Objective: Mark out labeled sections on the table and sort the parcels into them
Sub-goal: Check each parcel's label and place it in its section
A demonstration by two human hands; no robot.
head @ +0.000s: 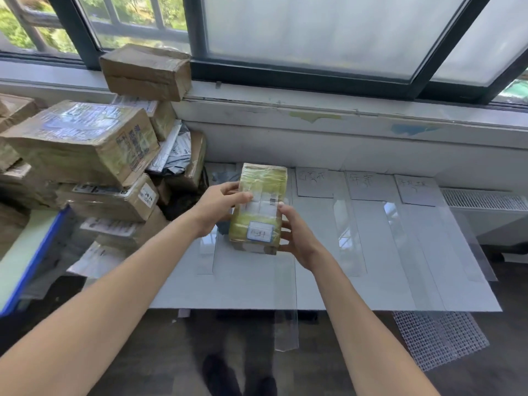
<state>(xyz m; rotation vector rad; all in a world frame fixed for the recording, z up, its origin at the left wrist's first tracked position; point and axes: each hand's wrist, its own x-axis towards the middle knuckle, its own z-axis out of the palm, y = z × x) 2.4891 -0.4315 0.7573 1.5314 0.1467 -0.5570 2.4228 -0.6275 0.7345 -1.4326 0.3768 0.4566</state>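
Note:
A small taped cardboard parcel (261,205) with a barcode sticker and a handwritten white label is held above the white table (371,281). My left hand (218,205) grips its left side, thumb on top. My right hand (294,235) grips its right side near the lower end. The table is split into strips by clear tape. Handwritten paper labels head the strips: one (314,181), another (368,185) and a third (418,190). The leftmost strip's label is hidden behind the parcel.
A pile of brown parcels (83,144) and grey mailer bags (174,152) stands at the left, with one box (145,71) on the windowsill. A blue-edged board (31,252) lies at the far left. White mesh (440,338) hangs below the table's front right; a radiator (485,200) lies to the right.

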